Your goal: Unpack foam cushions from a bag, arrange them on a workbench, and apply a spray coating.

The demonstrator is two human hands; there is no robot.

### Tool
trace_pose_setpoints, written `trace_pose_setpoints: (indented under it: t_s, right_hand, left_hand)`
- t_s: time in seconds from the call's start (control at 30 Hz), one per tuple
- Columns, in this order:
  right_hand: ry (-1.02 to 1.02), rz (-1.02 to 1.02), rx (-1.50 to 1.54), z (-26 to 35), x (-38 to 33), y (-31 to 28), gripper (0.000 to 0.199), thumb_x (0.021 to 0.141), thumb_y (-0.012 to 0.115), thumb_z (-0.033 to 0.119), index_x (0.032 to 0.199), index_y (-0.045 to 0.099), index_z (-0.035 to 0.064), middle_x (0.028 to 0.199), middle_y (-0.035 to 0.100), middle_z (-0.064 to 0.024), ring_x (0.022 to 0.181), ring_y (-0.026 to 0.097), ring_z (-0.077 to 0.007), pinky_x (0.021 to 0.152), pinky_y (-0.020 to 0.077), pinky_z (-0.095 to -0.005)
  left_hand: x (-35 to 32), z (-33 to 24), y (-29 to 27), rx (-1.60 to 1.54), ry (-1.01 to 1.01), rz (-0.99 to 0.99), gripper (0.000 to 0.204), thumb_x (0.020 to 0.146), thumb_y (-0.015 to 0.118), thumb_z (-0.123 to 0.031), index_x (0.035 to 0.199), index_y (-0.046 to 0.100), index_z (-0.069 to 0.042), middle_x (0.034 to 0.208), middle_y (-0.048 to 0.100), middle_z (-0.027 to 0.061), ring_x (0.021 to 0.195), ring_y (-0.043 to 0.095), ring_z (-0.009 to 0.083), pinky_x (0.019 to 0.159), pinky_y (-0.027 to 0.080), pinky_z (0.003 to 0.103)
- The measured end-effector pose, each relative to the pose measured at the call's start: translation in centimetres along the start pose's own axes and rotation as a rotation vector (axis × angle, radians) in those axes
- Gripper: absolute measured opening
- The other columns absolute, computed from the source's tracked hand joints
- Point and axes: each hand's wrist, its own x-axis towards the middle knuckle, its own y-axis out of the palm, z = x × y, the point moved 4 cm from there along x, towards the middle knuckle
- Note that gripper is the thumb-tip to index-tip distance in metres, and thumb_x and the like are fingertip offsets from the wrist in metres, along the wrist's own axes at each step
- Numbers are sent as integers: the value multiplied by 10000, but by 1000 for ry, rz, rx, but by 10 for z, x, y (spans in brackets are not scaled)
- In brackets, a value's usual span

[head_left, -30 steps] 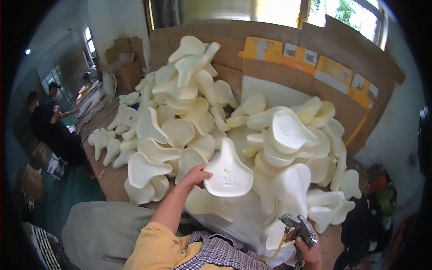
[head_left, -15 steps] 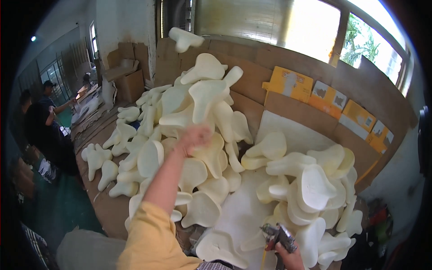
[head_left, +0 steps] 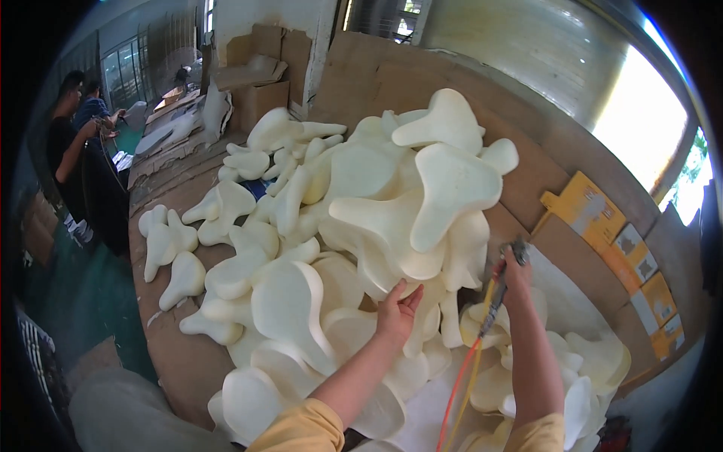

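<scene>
Cream-coloured foam saddle pads (head_left: 297, 305), wide at one end and narrow at the other, lie in a large heap in front of me. My left hand (head_left: 399, 310) is palm up with its fingers apart, holding nothing. Its fingertips are at the lower edge of a pad (head_left: 392, 230) in the heap; whether they touch it I cannot tell. To the right, my raised right hand (head_left: 517, 277) is closed round a metal spray gun (head_left: 493, 307). An orange hose (head_left: 461, 384) and a yellow hose (head_left: 474, 373) hang from the gun.
A second pile of pads (head_left: 576, 365) lies at the right. Cardboard sheets (head_left: 346, 83) line the wall behind, with yellow printed pieces (head_left: 584, 207) at the right. Brown cardboard (head_left: 169, 331) covers the table's left side. Two people (head_left: 71, 143) stand at the far left.
A pad that was in the air above the heap is no longer there. My left hand has drawn back and turned palm up. My right hand has lifted the spray gun. The view has shifted.
</scene>
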Motion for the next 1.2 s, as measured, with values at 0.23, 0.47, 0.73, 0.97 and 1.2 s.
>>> trace_pose_setpoints:
  t_s: [0.23, 0.47, 0.73, 0.97, 1.2]
  right_hand:
    - [-319, 334, 81, 110, 14, 222, 183, 846, 565, 190, 950, 487, 61, 647, 512, -41, 516, 493, -96, 438, 408, -234]
    - [-307, 511, 62, 158, -14, 300, 247, 844, 602, 274, 900, 533, 43, 753, 552, -43, 677, 574, -129, 586, 468, -290]
    - [-373, 259, 275, 156, -66, 132, 247, 874, 580, 237, 983, 534, 19, 836, 585, -77, 740, 601, -163, 698, 511, -306]
    - [-389, 37, 152, 125, -114, 26, 277, 913, 498, 249, 1021, 539, -3, 914, 585, -100, 821, 603, -212, 783, 503, -387]
    - [-450, -76, -22, 119, -142, -50, 348, 926, 462, 267, 1095, 510, -33, 959, 574, -111, 827, 601, -223, 779, 506, -385]
  left_hand:
    - [47, -97, 107, -72, 233, 184, 420, 891, 529, -229, 1225, 408, -5, 1089, 536, 176, 994, 562, 302, 883, 493, 363]
    - [107, -312, 202, 194, 480, 29, 807, 756, 641, -496, 1329, 286, -51, 1329, 343, 217, 1210, 375, 336, 999, 340, 443]
    - [73, -230, 191, 1532, 1472, 271, 675, 663, 751, -194, 1233, 432, -25, 1191, 478, 173, 1112, 453, 319, 952, 363, 389]
    - [110, -1, 109, 2553, 996, 1094, 612, 641, 706, -452, 1157, 562, -157, 1358, 379, 95, 1340, 180, 309, 1038, 183, 577]
    - [215, -96, 141, 2840, 1788, 562, 443, 774, 479, -79, 1214, 490, -136, 1382, 346, 70, 1335, 214, 298, 1056, 161, 569]
